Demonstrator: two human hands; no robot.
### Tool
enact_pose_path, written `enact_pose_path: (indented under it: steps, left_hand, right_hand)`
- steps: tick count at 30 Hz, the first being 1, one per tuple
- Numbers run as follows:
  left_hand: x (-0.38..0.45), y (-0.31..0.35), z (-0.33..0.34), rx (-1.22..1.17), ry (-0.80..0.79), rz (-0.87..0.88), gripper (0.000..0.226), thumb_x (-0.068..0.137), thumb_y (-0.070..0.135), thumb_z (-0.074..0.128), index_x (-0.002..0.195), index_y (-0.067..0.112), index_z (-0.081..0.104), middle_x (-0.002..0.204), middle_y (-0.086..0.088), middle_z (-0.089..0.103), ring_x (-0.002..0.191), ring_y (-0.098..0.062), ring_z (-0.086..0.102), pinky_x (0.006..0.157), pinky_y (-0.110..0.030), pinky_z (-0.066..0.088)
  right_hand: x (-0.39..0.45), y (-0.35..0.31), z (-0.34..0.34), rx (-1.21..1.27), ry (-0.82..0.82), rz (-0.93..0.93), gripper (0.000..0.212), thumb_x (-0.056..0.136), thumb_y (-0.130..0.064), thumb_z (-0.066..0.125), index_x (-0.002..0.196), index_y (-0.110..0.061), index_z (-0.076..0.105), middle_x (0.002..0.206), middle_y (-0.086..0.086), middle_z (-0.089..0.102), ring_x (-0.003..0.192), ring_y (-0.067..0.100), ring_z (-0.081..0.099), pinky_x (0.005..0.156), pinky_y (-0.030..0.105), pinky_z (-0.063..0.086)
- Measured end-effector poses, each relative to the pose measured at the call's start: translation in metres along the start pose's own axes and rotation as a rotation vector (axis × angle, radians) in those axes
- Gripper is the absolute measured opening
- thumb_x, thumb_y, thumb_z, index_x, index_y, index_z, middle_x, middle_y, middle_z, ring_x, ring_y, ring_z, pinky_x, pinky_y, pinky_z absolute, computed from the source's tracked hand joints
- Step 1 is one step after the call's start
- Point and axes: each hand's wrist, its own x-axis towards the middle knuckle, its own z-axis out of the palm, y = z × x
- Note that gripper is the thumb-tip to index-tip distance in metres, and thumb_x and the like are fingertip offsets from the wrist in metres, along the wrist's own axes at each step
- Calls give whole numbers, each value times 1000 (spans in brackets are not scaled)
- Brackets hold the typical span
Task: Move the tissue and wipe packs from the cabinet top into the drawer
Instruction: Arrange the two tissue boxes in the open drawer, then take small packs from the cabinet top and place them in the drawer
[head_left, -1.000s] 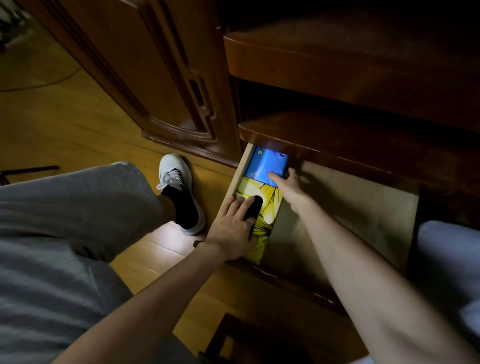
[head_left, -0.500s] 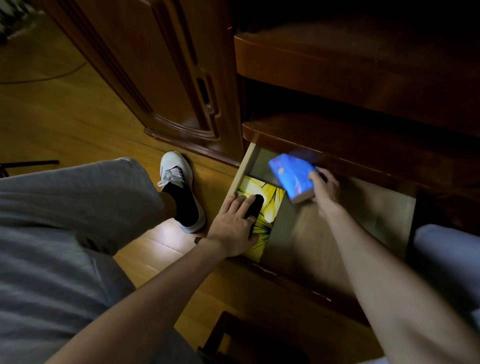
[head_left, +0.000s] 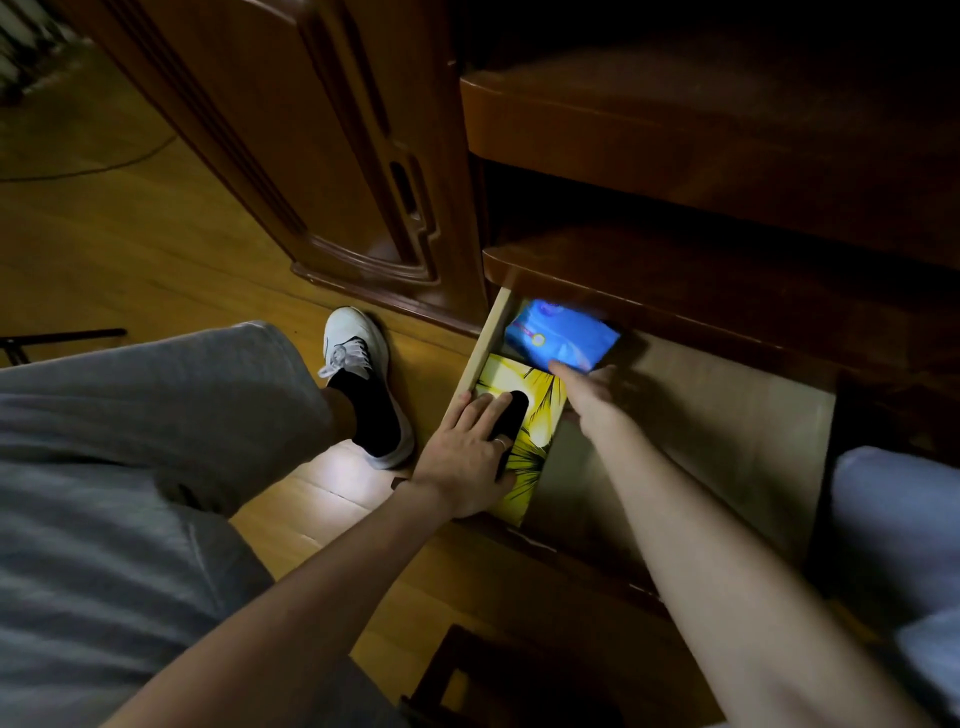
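Note:
The low drawer (head_left: 701, 415) stands pulled out under the cabinet. A yellow tissue box (head_left: 543, 395) with a black oval opening lies along its left wall. My left hand (head_left: 467, 457) rests flat on that box, fingers straight. A blue wipe pack (head_left: 561, 335), blurred and tilted, sits in the back left corner just behind the yellow box. My right hand (head_left: 587, 392) holds the pack's near edge; its fingertips are hidden under the pack.
A dark wooden shelf edge (head_left: 675, 291) overhangs the back of the drawer. My white shoe (head_left: 358, 364) and grey trouser leg (head_left: 156, 415) are left of the drawer on the wooden floor. A pale cloth (head_left: 893, 519) lies at the right.
My right hand lifted the blue pack off the drawer's back left corner, then brought it back down there at a tilt. My left hand stayed on the yellow box.

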Motion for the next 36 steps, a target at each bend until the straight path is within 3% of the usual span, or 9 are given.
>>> enact_pose_path:
  steps: [5, 10, 15, 21, 24, 25, 27, 31, 36]
  left_hand:
    - [0, -6, 6, -20, 13, 11, 59, 90, 60, 40, 132, 25, 62, 166, -7, 7, 150, -28, 6, 122, -48, -5]
    - [2, -7, 10, -34, 22, 15, 59, 88, 61, 42, 130, 26, 64, 165, -7, 10, 150, -28, 8, 122, -49, -6]
    - [2, -6, 12, -17, 31, 14, 59, 88, 60, 40, 127, 26, 66, 165, -8, 11, 150, -29, 10, 122, -49, -4]
    - [2, -3, 4, -7, -21, 5, 58, 89, 60, 41, 130, 26, 63, 165, -7, 10, 150, -28, 9, 122, -49, -3]
    - [3, -1, -11, -45, -62, -17, 57, 93, 58, 43, 135, 23, 58, 164, -6, 16, 149, -25, 15, 123, -45, 0]
    - [3, -1, -18, -74, -73, -31, 57, 93, 56, 45, 138, 22, 55, 162, -6, 21, 148, -25, 20, 123, -43, 5]
    - [3, -1, -39, -151, -74, -75, 57, 94, 51, 50, 142, 20, 49, 156, -4, 34, 142, -24, 33, 120, -39, 20]
    - [0, 5, -104, -202, 121, -97, 45, 93, 46, 52, 135, 29, 52, 136, 3, 52, 123, -24, 55, 92, -38, 47]
    - [-12, 18, -238, -242, 700, 8, 29, 90, 37, 55, 117, 33, 64, 116, 10, 64, 98, -16, 67, 70, -32, 55]
  right_hand:
    - [20, -26, -7, -139, 199, -96, 105, 71, -68, 73, 147, -7, 37, 149, 21, 43, 135, 38, 45, 111, 50, 37]
    - [31, -44, -4, -59, 187, -137, 82, 76, -66, 71, 132, -7, 53, 124, 15, 66, 109, 31, 66, 94, 47, 54]
    - [24, -30, -3, 33, 48, -171, 78, 90, -44, 68, 153, -16, 34, 151, 11, 43, 136, 30, 45, 114, 44, 36]
    - [-7, -26, -21, 52, -72, -228, 80, 95, -14, 60, 159, -15, 12, 139, 4, 52, 129, 23, 47, 111, 34, 36]
    - [-36, -27, -47, -108, -131, -319, 47, 94, -4, 55, 139, -13, 49, 112, -2, 61, 110, 18, 58, 76, 4, 40]
    - [-47, -27, -57, -168, -150, -349, 34, 92, -3, 56, 124, -16, 61, 99, -4, 63, 98, 17, 61, 63, 4, 40]
    - [-75, -29, -80, -254, -184, -382, 23, 92, -9, 60, 110, -22, 66, 81, -9, 63, 79, 11, 60, 63, 14, 43]
    - [-138, -48, -133, -334, -206, -473, 38, 94, -18, 63, 132, -13, 60, 114, 5, 69, 107, 22, 65, 101, 36, 49]
    - [-240, -107, -210, -376, -129, -708, 43, 97, -32, 61, 139, -25, 53, 124, -4, 65, 110, 13, 63, 95, 31, 50]
